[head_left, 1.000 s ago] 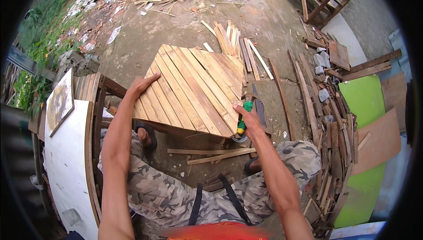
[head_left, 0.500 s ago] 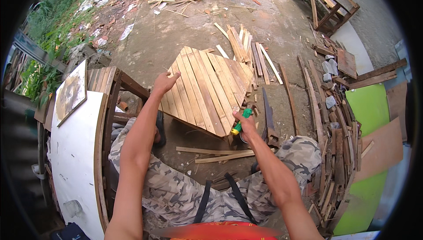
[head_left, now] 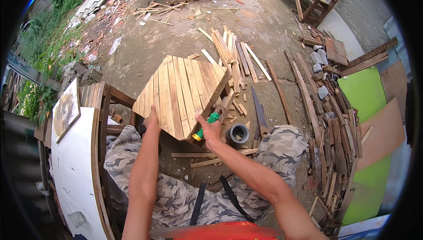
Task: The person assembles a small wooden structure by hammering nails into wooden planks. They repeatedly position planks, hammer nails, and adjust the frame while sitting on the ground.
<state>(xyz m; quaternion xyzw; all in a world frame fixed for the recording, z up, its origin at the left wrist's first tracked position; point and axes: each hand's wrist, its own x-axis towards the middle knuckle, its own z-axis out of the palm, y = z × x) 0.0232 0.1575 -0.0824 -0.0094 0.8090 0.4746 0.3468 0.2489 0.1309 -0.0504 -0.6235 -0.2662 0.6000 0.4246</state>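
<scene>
We have the left hand [head_left: 151, 120] near the middle of the frame, at the lower left edge of a pale, many-sided panel of wooden slats [head_left: 178, 92]. Its thumb rests on the top near that edge; the other fingers are hidden, so we cannot tell whether they pinch it. We see the right hand [head_left: 212, 130] just right of centre, its fingers wrapped around a tool with a green and yellow handle [head_left: 213, 118], held along the panel's lower right edge. The slatted panel lies above and between our two hands in the frame, tilted, with a wooden side showing on its right.

Right of the right hand, we see a round, dark grey, open container [head_left: 238, 134] on the ground, and near it a handsaw with a dark blade [head_left: 258, 110]. Above them, at upper centre, lies a loose heap of pale wooden strips [head_left: 228, 48]. Below our hands are grey camouflage trousers [head_left: 282, 152]. Farther out, we find a large white board [head_left: 72, 160] at the lower left and a lime-green board [head_left: 363, 92] at the right.
</scene>
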